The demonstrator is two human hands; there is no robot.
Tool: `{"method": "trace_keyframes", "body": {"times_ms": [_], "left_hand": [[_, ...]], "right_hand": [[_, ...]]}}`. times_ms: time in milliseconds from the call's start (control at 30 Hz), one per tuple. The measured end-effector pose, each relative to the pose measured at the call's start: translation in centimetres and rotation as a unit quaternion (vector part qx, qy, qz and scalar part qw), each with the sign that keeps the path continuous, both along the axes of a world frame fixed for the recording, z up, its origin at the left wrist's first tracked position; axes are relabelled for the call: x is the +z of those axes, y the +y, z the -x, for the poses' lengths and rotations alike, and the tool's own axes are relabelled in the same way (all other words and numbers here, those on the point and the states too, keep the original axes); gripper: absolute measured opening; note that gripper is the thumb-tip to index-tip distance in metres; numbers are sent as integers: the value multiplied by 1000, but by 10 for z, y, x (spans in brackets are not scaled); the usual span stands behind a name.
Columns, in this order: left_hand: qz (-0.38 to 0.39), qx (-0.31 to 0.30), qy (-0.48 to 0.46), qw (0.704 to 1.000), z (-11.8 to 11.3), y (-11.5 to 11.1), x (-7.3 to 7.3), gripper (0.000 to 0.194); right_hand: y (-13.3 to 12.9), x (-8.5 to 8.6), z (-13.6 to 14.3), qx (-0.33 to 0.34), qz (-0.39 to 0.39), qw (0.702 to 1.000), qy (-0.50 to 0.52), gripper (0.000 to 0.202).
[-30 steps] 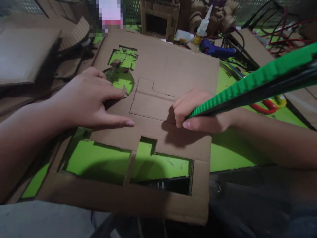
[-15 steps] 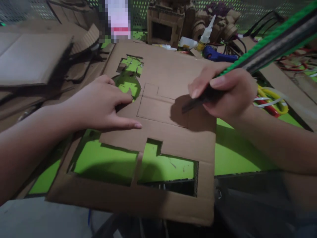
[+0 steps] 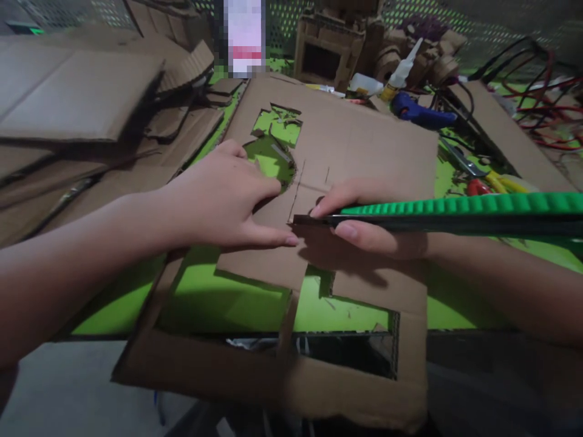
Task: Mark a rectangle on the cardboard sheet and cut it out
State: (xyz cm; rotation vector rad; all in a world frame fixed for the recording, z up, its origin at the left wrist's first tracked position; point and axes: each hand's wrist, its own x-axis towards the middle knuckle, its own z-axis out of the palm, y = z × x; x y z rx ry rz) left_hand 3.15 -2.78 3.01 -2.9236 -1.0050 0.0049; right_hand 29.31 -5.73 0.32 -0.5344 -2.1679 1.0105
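Observation:
My right hand (image 3: 364, 221) is closed on a green and black box cutter (image 3: 460, 212), its blade extended. The dark blade reaches a drawn line on the cardboard sheet (image 3: 373, 152), close to my left thumb. My left hand (image 3: 241, 200) presses on the sheet with thumb and fingers apart, beside a rounded cutout. Several openings have been cut through the sheet, and green table surface shows through them. My right hand and the cutter cover part of the drawn outline.
Cardboard pieces (image 3: 77, 91) are stacked at the left. Behind the sheet lie a blue glue gun (image 3: 423, 112), a pointed-tip glue bottle (image 3: 403, 73) and a cardboard box frame (image 3: 328, 54). Red-and-yellow-handled pliers (image 3: 487, 179) rest at the right. The sheet overhangs the green table's (image 3: 460, 303) front edge.
My right hand has brought the box cutter down and left, from above the sheet to the drawn line near my left thumb. The view has shifted, so the scene sits further right.

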Motion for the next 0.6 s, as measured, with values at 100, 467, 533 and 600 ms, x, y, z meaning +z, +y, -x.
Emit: {"method": "trace_keyframes", "body": {"times_ms": [100, 467, 533, 600], "left_hand": [[9, 3, -5, 1000, 0, 1, 0, 63], [-15, 2, 25, 1000, -4, -3, 3, 61], [-14, -3, 37, 999, -5, -4, 3, 61], [-12, -10, 36, 999, -5, -5, 2, 62]], "right_hand": [[2, -1, 0, 5, -43, 999, 0, 23], [1, 1, 13, -5, -102, 995, -22, 13], [2, 2, 16, -2, -93, 996, -14, 15], [4, 4, 16, 9, -97, 995, -21, 18]]}}
